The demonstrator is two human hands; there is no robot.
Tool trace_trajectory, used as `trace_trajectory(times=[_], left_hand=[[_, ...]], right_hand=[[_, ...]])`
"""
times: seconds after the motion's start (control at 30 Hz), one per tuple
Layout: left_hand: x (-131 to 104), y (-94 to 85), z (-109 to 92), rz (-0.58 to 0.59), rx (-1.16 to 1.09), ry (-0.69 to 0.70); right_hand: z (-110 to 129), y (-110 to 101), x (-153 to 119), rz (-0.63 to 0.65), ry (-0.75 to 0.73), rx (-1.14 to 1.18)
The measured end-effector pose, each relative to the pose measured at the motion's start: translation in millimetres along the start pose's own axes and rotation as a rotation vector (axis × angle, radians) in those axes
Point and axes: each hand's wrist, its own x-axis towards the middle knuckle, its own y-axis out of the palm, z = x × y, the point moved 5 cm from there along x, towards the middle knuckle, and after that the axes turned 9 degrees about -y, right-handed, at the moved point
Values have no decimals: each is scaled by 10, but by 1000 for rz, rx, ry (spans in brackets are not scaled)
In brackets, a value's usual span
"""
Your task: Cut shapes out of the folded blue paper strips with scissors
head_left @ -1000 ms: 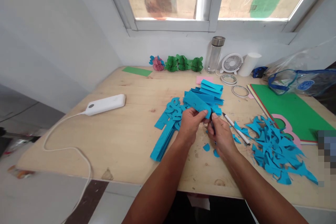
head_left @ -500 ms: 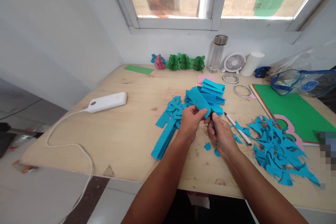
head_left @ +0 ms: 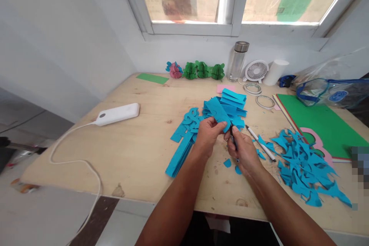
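Note:
Pinched in my left hand (head_left: 209, 134) is a folded blue paper strip (head_left: 216, 112), slanting up and to the left. My right hand (head_left: 243, 147) is closed around a dark tool (head_left: 233, 137), which looks like small scissors; its tip meets the strip's lower right end. Folded blue papers (head_left: 234, 98) lie stacked just behind the strip. Cut blue shapes (head_left: 190, 120) and a long folded blue bundle (head_left: 179, 157) lie left of my left hand. Small blue pieces (head_left: 227, 163) are on the table beneath my hands.
A white pen (head_left: 261, 144) and a pile of blue scraps (head_left: 305, 165) lie right of my right hand. Behind are green sheets (head_left: 319, 123), tape rings (head_left: 265, 102), a bottle (head_left: 238, 61), a fan (head_left: 256, 71) and paper ornaments (head_left: 202, 70). A white device (head_left: 118, 114) lies left.
The view has tilted slightly, so the table appears a little lower. Both hands keep their hold on the strip and tool, with the strip's angle barely altered.

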Motion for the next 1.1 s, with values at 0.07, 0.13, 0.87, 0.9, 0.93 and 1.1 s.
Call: trace_trajectory(times=[0.07,0.13,0.87,0.9,0.93,1.1], left_hand=[[-2,7,-3,9,-6,1],[1,3,-1,3,-3,3],[17,-68,7,-14,115,-15],[19,-68,8,-12,117,-16],[19,-68,8,-11,120,-15],[13,-50,4,6,112,-13]], right_hand=[[-3,1,-1,-2,-1,-9],[0,1,-4,-9,-3,-17],[18,-15,-11,-22,8,-50],[17,-15,-12,-21,6,-52],[16,-15,-13,-19,4,-53],[14,-20,-11,-21,4,-58]])
